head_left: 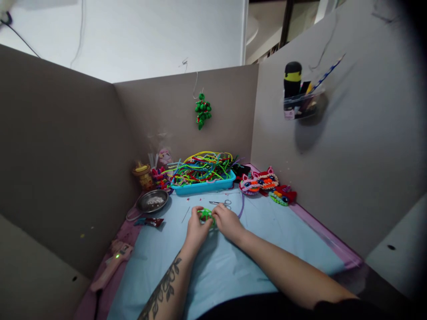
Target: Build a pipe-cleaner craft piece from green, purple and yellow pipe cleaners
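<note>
Being pinched by the left hand [196,227] and the right hand [228,221] at its two sides, a bright green piece [205,213] is held between the hands, over the counter [230,275]. Scissors [224,204] are laid just beyond the right hand, a thin rod [186,215] beside the left; a blue tray [204,187], heaped with colored strands [207,168], is set ahead of both.

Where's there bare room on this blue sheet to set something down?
Mainly the blue sheet between the right forearm and the pink right edge; a smaller patch lies between the left forearm and the pink tool. The back is crowded: blue tray, fuzzy figures, metal bowl; scissors lie beyond the right hand.
</note>
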`<control>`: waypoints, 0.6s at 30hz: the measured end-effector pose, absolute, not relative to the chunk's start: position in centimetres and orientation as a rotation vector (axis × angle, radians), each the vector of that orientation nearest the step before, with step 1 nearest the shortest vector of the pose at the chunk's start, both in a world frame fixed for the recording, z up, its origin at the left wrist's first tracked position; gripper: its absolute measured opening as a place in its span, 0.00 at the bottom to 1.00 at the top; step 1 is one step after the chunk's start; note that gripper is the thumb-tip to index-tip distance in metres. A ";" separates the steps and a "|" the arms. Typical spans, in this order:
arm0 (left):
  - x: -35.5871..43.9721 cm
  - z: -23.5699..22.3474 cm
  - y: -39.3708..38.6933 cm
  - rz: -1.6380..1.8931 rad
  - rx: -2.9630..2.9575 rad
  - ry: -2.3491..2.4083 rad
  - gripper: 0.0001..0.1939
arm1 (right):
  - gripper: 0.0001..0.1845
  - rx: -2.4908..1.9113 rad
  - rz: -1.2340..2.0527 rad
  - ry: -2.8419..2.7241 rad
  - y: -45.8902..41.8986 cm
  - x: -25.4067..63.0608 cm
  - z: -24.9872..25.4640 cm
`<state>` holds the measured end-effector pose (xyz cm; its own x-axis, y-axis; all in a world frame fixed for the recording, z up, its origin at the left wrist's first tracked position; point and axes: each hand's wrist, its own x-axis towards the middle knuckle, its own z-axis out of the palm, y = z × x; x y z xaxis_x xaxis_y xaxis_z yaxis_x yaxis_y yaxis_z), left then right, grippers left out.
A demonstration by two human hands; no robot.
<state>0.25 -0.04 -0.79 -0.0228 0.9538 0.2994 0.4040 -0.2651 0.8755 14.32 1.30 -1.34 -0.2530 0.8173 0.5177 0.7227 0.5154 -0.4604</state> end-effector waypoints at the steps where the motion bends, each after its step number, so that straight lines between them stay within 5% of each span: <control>1: 0.3 -0.7 -0.1 1.262 1.704 1.393 0.21 | 0.07 -1.242 0.190 -2.004 1.5 14.5 -1.3; 18: 0.2 0.3 -0.4 1.270 1.702 1.294 0.25 | 0.09 -1.006 0.425 -1.967 1.8 14.9 -0.9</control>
